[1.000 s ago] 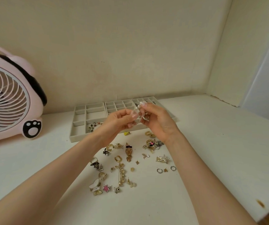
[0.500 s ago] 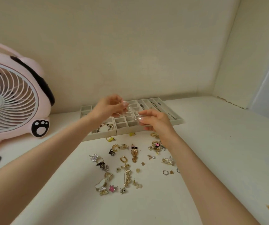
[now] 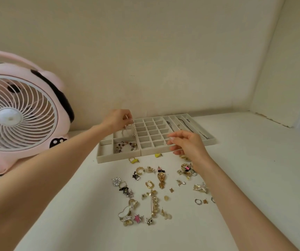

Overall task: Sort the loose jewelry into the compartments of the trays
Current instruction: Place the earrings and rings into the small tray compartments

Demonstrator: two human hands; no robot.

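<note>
Three beige trays stand side by side at the back: a left tray (image 3: 107, 159) with large compartments, a middle tray (image 3: 154, 151) of small squares and a right tray (image 3: 211, 141) of long slots holding thin chains (image 3: 184, 124). My left hand (image 3: 117, 119) pinches a pale beaded strand (image 3: 129, 129) that hangs over a rear compartment of the left tray. A brown beaded piece (image 3: 126, 146) lies in the compartment in front of it. My right hand (image 3: 188, 144) hovers over the middle tray's front right corner, fingers loosely curled and holding nothing. Loose jewelry (image 3: 161, 179) is scattered in front of the trays.
A pink fan (image 3: 18, 113) stands at the left against the wall. Walls close off the back and the right. A gold pin (image 3: 152, 205), a pink star (image 3: 138, 218) and rings (image 3: 198, 201) lie nearest to me. White tabletop stretches to the right of my right arm.
My hands have parted. The left hand carried the pale strand left and back over the left tray; the right hand let go of it and dropped toward the middle tray's front.
</note>
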